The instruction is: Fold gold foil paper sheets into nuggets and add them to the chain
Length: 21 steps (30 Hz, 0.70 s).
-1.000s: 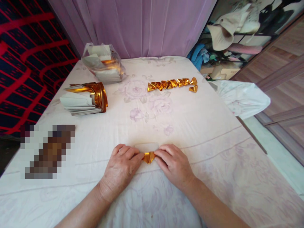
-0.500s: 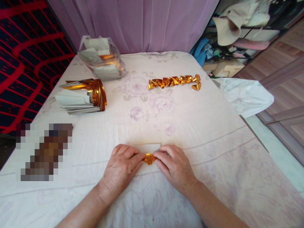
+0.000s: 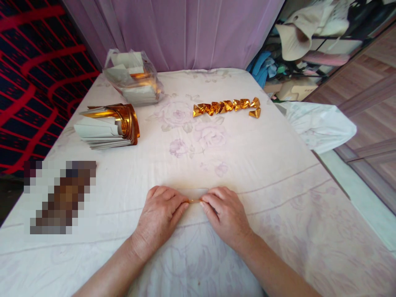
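Between my hands, low over the front of the table, is a sheet of gold foil paper (image 3: 194,192) with its pale back facing me. Only a thin gold line shows along its near fold. My left hand (image 3: 162,212) pinches the left end of the fold between thumb and fingers. On the right end, my right hand (image 3: 227,214) grips in the same way. The fingers hide both ends of the paper. Farther off, a row of folded gold foil pieces (image 3: 227,106) lies on the cloth, with a single folded piece (image 3: 255,113) just in front of its right end.
A bent stack of gold foil paper (image 3: 108,126) lies at the left, in front of a clear plastic bag (image 3: 133,78) with more sheets. A blurred-out object (image 3: 62,198) is at the near left. The floral tablecloth (image 3: 198,161) covers the table; a white bag (image 3: 321,126) hangs past its right edge.
The gold folded part that pointed toward me between my hands has turned out of sight, leaving a thin gold edge. My hands stay in nearly the same place.
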Each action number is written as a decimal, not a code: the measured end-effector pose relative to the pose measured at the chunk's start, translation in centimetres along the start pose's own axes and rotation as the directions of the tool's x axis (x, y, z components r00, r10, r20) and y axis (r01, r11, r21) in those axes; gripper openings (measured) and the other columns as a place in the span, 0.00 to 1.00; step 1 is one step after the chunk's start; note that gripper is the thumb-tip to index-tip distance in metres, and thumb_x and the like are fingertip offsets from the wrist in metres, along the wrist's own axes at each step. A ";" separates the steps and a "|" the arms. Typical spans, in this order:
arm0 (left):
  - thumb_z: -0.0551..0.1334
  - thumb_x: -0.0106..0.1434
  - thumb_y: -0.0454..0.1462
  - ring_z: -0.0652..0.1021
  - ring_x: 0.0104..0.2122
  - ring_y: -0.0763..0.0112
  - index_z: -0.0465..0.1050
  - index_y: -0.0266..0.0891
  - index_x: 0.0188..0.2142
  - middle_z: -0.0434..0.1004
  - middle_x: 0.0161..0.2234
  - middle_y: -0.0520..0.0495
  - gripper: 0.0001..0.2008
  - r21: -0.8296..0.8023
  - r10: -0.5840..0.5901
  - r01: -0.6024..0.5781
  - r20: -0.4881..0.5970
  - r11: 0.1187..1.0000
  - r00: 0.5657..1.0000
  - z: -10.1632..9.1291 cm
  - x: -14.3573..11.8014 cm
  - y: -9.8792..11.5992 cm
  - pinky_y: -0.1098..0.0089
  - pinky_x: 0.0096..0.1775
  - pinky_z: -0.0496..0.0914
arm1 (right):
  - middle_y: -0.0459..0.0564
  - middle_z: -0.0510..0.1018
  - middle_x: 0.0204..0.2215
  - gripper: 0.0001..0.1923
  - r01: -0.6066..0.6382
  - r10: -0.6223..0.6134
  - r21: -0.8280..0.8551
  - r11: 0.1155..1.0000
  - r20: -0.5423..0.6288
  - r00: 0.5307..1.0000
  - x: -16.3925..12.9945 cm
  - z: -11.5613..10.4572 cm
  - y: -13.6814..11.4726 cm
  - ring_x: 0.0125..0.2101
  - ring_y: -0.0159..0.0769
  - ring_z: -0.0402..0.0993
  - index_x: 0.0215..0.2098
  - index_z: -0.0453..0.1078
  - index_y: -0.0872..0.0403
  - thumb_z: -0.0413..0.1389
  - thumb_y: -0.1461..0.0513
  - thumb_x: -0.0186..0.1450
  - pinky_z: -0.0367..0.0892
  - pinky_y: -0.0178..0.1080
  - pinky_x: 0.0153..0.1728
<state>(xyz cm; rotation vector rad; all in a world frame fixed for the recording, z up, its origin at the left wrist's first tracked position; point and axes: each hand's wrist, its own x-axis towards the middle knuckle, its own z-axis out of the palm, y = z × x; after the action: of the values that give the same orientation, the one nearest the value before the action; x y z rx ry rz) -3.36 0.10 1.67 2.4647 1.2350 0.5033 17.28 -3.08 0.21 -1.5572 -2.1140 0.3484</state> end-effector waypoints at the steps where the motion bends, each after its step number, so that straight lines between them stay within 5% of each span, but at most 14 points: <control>1: 0.57 0.70 0.38 0.74 0.36 0.65 0.76 0.44 0.38 0.79 0.34 0.51 0.09 0.005 -0.005 0.005 0.006 1.000 1.000 0.0 0.0 0.0 0.60 0.43 0.61 | 0.48 0.76 0.32 0.08 -0.007 0.007 -0.009 1.000 0.011 1.000 0.1 0.0 0.0 0.35 0.38 0.70 0.34 0.74 0.51 0.53 0.63 0.69 0.59 0.41 0.37; 21: 0.57 0.70 0.40 0.74 0.33 0.62 0.71 0.39 0.34 0.77 0.30 0.47 0.10 0.202 -0.071 0.082 -0.060 0.976 0.996 1.3 0.6 0.0 0.60 0.40 0.64 | 0.46 0.76 0.27 0.07 -0.073 0.069 -0.062 0.995 -0.059 0.996 0.7 0.7 0.1 0.31 0.37 0.70 0.31 0.67 0.52 0.53 0.62 0.68 0.55 0.39 0.34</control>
<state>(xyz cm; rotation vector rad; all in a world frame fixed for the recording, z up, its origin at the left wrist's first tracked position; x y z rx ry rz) -2.43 0.45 0.58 2.5732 1.4632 0.4427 16.86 -2.37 -0.26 -1.6622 -2.0487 0.2600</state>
